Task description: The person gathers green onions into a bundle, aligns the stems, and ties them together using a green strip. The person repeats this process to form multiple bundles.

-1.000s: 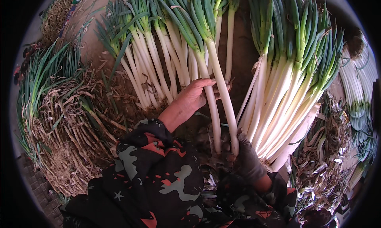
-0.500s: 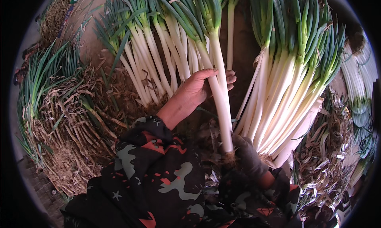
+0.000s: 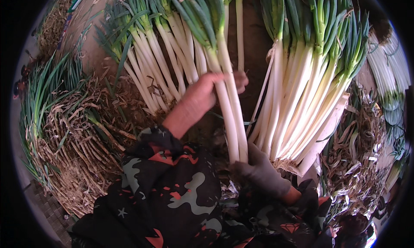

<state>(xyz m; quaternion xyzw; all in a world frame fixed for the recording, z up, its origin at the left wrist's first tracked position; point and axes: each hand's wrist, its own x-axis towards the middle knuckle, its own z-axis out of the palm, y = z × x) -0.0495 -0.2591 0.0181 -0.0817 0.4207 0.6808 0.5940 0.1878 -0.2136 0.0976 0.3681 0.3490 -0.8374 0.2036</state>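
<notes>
My bare left hand is closed around the white stalks of two long green onions, its thumb across their front. Their green tops point away from me. At the lower ends of the same stalks, my gloved right hand is closed, fingers against the root ends, which it partly hides. Just right of it lies a thick bundle of cleaned green onions, white stalks toward me. Left of my left hand, a looser row of green onions lies with bits of dry husk at its roots.
An unpeeled heap of green onions with brown, dirty stalks fills the left side. Dry peelings pile up at the right. Beyond them lies another white-stalked bunch. One single green onion lies at the far middle.
The two stalks in my hands have spread apart at the root ends, side by side now. My right hand has shifted slightly left over those ends. The whole view has shifted a little.
</notes>
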